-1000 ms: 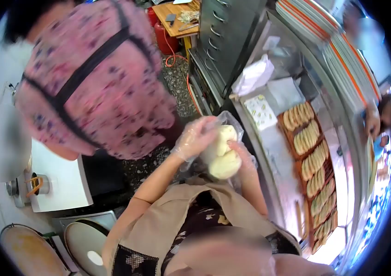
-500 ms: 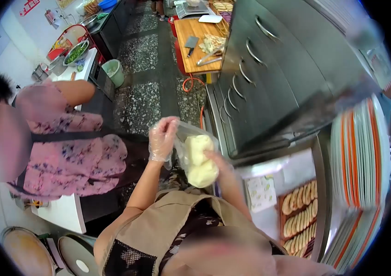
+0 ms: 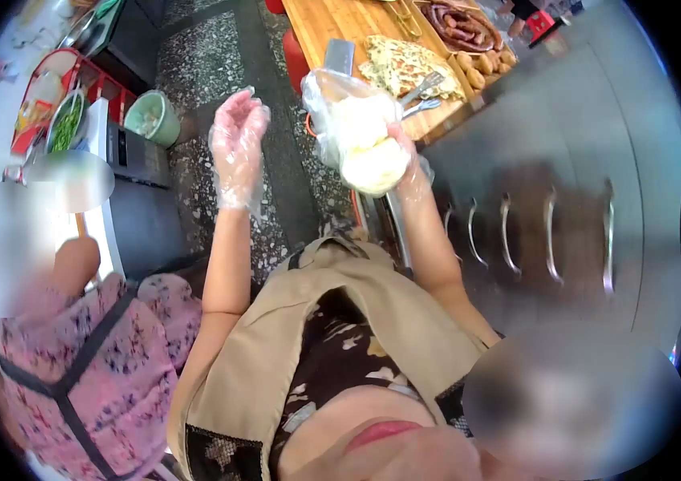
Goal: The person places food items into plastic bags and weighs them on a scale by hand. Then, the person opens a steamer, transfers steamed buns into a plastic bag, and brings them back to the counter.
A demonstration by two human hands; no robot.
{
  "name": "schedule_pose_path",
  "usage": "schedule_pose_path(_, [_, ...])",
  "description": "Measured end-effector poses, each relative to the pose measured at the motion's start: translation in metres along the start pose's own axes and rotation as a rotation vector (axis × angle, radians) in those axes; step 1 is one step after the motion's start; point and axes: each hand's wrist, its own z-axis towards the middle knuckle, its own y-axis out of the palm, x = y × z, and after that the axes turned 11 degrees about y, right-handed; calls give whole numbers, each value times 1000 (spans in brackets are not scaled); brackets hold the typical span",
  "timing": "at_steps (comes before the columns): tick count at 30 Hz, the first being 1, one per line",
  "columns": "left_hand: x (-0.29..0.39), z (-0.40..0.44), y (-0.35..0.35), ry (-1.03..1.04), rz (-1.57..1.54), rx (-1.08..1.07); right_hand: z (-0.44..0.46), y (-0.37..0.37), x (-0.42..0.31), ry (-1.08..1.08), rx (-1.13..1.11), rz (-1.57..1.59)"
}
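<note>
My right hand (image 3: 411,160), in a clear plastic glove, grips a clear plastic bag (image 3: 327,88) with pale yellow steamed buns (image 3: 374,164) in it. The buns sit at the near end of the bag, with my fingers pressed on their right side. My left hand (image 3: 239,132), also gloved, is raised to the left of the bag and apart from it. Its fingers are loosely bent, and nothing shows in them. Beyond the bag, a cleaver (image 3: 339,56) and a pile of cooked flatbread (image 3: 405,70) lie on a wooden board (image 3: 308,22).
Metal tongs (image 3: 423,86) rest by the flatbread. Sausages (image 3: 461,28) fill a tray behind it. A steel drawer cabinet (image 3: 581,160) stands at my right. To the left are a green bin (image 3: 152,119), a bowl of chopped greens (image 3: 66,124) and a co-worker in a pink floral top (image 3: 116,361).
My left hand has come off the bag and moved left. The bagged buns stay in my right hand. My view has turned closer to the wooden board, and the bun trays at the right have left view.
</note>
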Motion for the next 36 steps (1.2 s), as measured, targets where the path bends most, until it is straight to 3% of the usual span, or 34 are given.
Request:
schedule_pose_path(4, [-41, 42, 60, 76, 260, -311, 43, -57, -65, -116, 149, 52])
schedule_pose_path(7, [-135, 140, 112, 342, 602, -354, 132, -103, -129, -171, 339, -2])
schedule_pose_path(9, [-195, 208, 136, 83, 466, -321, 181, -97, -174, -199, 408, -73])
schedule_pose_path(10, [-241, 236, 138, -95, 157, -319, 205, -103, -190, -259, 399, -65])
schedule_pose_path(11, [-241, 275, 142, -491, 221, -472, 226, -109, -201, -315, 405, -52])
schedule_pose_path(13, [-289, 330, 141, -658, 89, -411, 277, -132, -239, -364, 432, 6])
schedule_pose_path(15, [-311, 373, 143, -573, 58, -290, 310, -156, -271, -160, 351, 146])
schedule_pose_path(19, [-338, 460, 162, -347, -10, -430, 366, -152, -319, -235, 482, 131])
schedule_pose_path(21, [-350, 491, 181, -392, -26, -390, 398, -167, -340, -303, 506, 52])
schedule_pose_path(23, [-381, 523, 183, -566, -80, -554, 427, -186, -357, -331, 623, -222])
schedule_pose_path(25, [-402, 551, 183, -542, -109, -705, 445, -199, -363, -422, 689, -225])
schedule_pose_path(27, [-417, 575, 184, -689, -251, -539, 453, -210, -373, -71, 1302, -853])
schedule_pose_path(28, [-431, 588, 176, -853, -534, -549, 455, -157, -383, 127, 1440, -898])
schedule_pose_path(29, [-434, 599, 174, -892, -538, -562, 459, -157, -383, 150, 1468, -870])
schedule_pose_path(31, [-429, 620, 175, -1246, -703, -515, 453, -149, -384, 185, 1692, -1533])
schedule_pose_path(32, [-429, 630, 176, -1342, -693, -458, 450, -143, -387, 124, 1753, -1507])
schedule_pose_path(33, [-437, 640, 178, -1365, -693, -472, 447, -130, -397, 141, 1775, -1490])
schedule_pose_path(35, [-453, 657, 177, -1185, -434, -661, 438, -96, -415, 290, 1933, -1428])
schedule_pose_path(36, [-452, 663, 181, -872, -127, -902, 429, -83, -422, 471, 1932, -1374])
